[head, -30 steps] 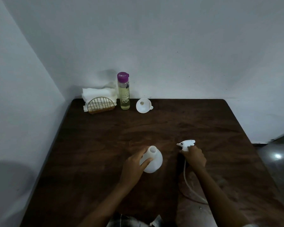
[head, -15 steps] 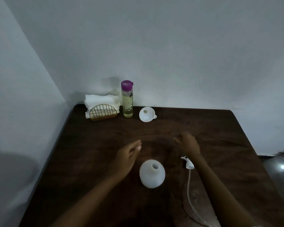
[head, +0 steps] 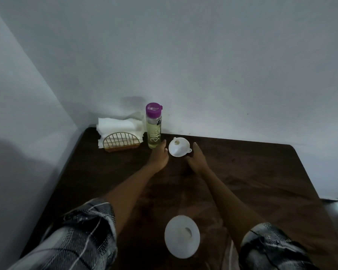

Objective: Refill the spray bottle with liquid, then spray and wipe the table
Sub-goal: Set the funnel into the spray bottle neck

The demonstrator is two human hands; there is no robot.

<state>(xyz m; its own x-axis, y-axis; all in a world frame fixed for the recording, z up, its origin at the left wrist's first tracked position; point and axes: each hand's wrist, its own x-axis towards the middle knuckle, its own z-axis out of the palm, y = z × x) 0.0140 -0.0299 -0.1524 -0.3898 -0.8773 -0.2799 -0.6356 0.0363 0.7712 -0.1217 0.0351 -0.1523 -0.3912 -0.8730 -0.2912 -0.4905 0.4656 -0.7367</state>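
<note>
Both arms stretched to the far end of the dark wooden worktop (head: 252, 172). Left hand (head: 158, 154) sits just beside the clear bottle with the purple cap (head: 153, 126) — fingers loosely extended, open, holding nothing; fingertips look close to the bottle's base, contact can't be told. Right hand (head: 195, 158) is right next to the white funnel (head: 179, 146), at its small tab handle, fingers open and curled slightly; no closed grasp visible. Funnel lies between the two hands. White spray bottle (head: 181, 236) stands uncapped, near edge of the worktop, between the forearms and well apart from both hands — neck open. Far left corner: gold wire holder (head: 121, 142) with stacked white cloths (head: 117, 124), beside the capped bottle. Plaid sleeves (head: 76, 236) at bottom.
</note>
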